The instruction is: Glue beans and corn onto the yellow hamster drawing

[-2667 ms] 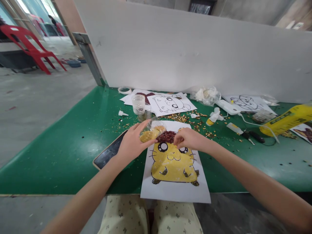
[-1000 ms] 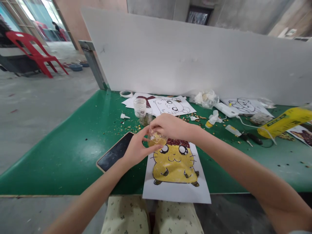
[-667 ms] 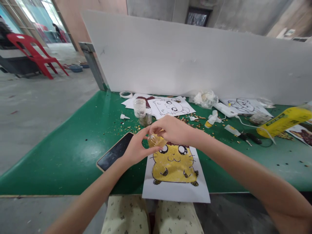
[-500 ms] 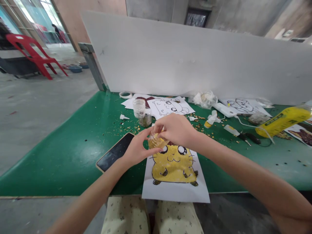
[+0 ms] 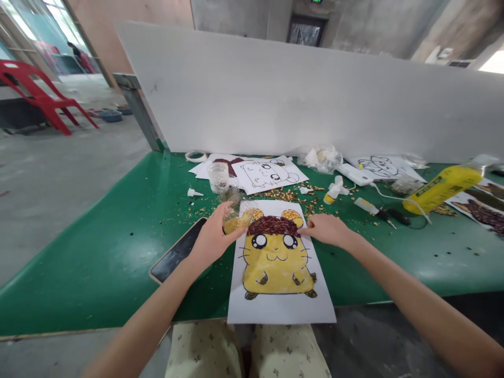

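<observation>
My left hand (image 5: pixel 212 236) is closed round a clear plastic cup (image 5: pixel 232 224) with yellow grains in it, at the upper left of a hamster picture (image 5: pixel 277 262). The picture has a yellow body, a dark red-brown seeded band over the eyes and ears filled with orange-yellow kernels. At the right end of that band, my right hand (image 5: pixel 328 230) is low over the paper with its fingers pinched together. Whatever those fingertips hold, if anything, is too small to see. Behind the cup stand other clear plastic containers (image 5: pixel 218 177), partly overlapped by it.
A phone (image 5: pixel 179 252) lies left of the picture. Further back are another hamster drawing (image 5: pixel 271 174), scattered kernels (image 5: pixel 281 195), a small glue bottle (image 5: pixel 334 190) and a plastic bag (image 5: pixel 323 157). A yellow bottle (image 5: pixel 444 189) lies at right. A white board (image 5: pixel 299 105) closes off the back.
My right hand has come out of the cup and moved right, to the picture's right side. The left hand has shifted slightly left with the cup, uncovering the hamster's head.
</observation>
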Tool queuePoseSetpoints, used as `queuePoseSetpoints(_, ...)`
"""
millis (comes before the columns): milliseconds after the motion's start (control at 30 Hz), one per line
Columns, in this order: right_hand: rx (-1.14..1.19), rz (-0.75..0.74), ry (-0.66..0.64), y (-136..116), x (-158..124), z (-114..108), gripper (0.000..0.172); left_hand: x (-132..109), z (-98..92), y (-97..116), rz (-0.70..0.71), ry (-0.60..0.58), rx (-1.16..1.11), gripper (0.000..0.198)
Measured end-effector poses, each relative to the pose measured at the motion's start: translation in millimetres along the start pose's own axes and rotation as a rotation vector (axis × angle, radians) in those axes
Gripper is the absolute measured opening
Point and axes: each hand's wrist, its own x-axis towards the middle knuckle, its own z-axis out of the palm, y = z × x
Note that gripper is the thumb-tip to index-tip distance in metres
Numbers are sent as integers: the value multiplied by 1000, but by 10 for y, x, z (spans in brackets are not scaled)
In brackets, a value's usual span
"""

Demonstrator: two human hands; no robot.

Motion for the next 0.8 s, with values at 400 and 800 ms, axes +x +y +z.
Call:
queuePoseSetpoints(400, 747, 47, -105, 278, -89, 230, 37, -12, 3, 19, -11, -9, -6, 60)
queuePoseSetpoints(800, 1315, 93, -223, 227, -158, 258, 30, -4, -9, -2, -15, -16, -17, 61)
